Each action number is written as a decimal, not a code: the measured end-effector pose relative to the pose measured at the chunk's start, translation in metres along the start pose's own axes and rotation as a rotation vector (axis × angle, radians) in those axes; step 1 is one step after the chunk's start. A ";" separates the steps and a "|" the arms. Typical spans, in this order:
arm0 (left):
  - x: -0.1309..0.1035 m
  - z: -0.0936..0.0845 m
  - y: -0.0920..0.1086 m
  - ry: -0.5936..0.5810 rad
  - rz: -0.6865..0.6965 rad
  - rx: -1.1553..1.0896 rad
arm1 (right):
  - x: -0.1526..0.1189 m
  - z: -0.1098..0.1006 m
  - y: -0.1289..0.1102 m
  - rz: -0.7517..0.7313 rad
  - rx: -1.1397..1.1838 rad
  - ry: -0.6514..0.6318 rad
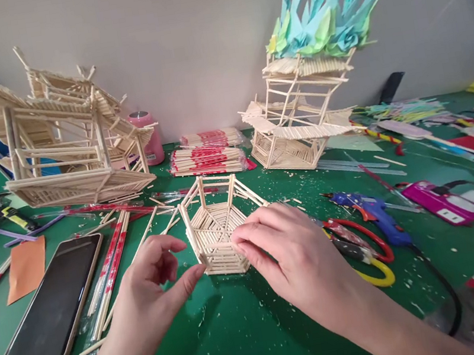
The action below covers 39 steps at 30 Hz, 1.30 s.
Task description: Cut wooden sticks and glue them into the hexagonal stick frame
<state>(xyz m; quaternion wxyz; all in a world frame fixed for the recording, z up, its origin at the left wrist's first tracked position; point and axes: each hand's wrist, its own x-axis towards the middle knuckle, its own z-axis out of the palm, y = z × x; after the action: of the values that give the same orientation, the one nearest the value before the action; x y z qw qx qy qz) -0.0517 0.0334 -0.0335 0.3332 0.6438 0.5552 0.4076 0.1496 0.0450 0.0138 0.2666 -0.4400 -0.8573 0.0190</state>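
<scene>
A small basket-like frame of thin wooden sticks [220,228] stands on the green table between my hands, its floor laid in a web pattern. My left hand [157,280] is beside its left front edge, thumb and fingers apart, with nothing held. The fingers of my right hand [279,249] are pinched together at the frame's right front side; what they hold, if anything, is too small to name.
A phone [50,306] and packs of sticks [109,266] lie at left. Two larger stick models [79,148] [301,125] stand behind. At right are a blue glue gun [375,215], scissors [366,253], a cable and a magenta device [445,201].
</scene>
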 end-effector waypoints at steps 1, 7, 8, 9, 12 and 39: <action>0.000 -0.001 0.002 0.043 0.095 0.076 | 0.000 0.000 0.000 -0.001 -0.005 -0.002; 0.009 -0.009 0.018 -0.027 0.432 0.319 | -0.002 0.002 0.000 -0.012 -0.001 -0.006; 0.012 -0.009 0.019 -0.054 0.438 0.311 | -0.002 0.002 0.000 -0.013 -0.002 -0.007; 0.014 -0.010 0.020 -0.080 0.439 0.297 | -0.002 0.002 0.000 -0.014 -0.003 -0.009; 0.019 -0.010 0.021 -0.129 0.414 0.260 | -0.002 0.002 0.000 -0.018 -0.004 -0.012; 0.028 -0.010 0.018 -0.217 0.431 0.231 | -0.003 0.007 0.004 0.012 0.138 -0.007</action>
<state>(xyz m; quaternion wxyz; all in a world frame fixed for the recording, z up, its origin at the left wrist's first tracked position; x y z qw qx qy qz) -0.0512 0.0580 -0.0084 0.2205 0.8208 0.4094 0.3316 0.1510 0.0467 0.0058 0.2935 -0.4257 -0.8521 0.0813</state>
